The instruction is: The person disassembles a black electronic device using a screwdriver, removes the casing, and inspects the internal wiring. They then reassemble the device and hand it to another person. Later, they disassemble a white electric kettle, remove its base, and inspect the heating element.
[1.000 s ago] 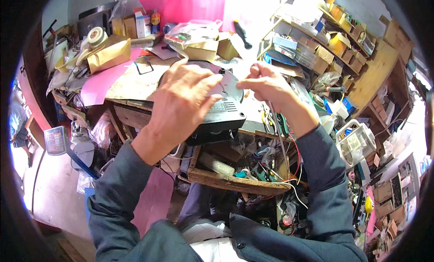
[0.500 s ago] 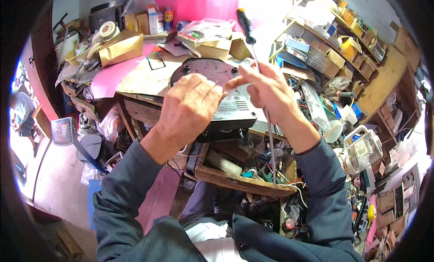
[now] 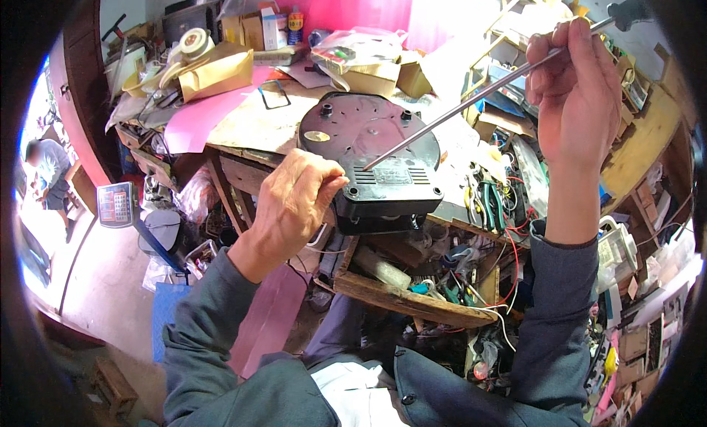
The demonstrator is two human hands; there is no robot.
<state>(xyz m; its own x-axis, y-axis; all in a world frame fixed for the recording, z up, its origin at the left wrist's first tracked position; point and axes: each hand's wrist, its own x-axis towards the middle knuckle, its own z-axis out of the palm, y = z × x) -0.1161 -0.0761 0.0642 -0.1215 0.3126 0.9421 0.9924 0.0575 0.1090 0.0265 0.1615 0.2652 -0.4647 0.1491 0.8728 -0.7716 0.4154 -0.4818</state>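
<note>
A black appliance housing (image 3: 375, 121), rounded at the back with slotted vents at the front, lies upside down on the cluttered bench (image 3: 232, 129). My left hand (image 3: 291, 202) is at its front-left corner, thumb and index finger pinched together; what they hold is too small to make out. My right hand (image 3: 571, 92), raised at the right, grips the shaft of a long screwdriver (image 3: 479, 96). Its black handle (image 3: 626, 11) points up and right, and its tip reaches down to the vented part of the housing.
An open wooden drawer (image 3: 412, 305) full of tools juts below the bench. Pliers (image 3: 493, 202) and wires lie right of the housing. Boxes and bags (image 3: 217, 73) crowd the back, shelves the right. A scale display (image 3: 116, 202) stands at left; another person (image 3: 46, 169) is at far left.
My right hand has risen up and to the right with the screwdriver, which now slants down to the housing. My left hand has moved off the housing's top to its front-left corner, fingers pinched.
</note>
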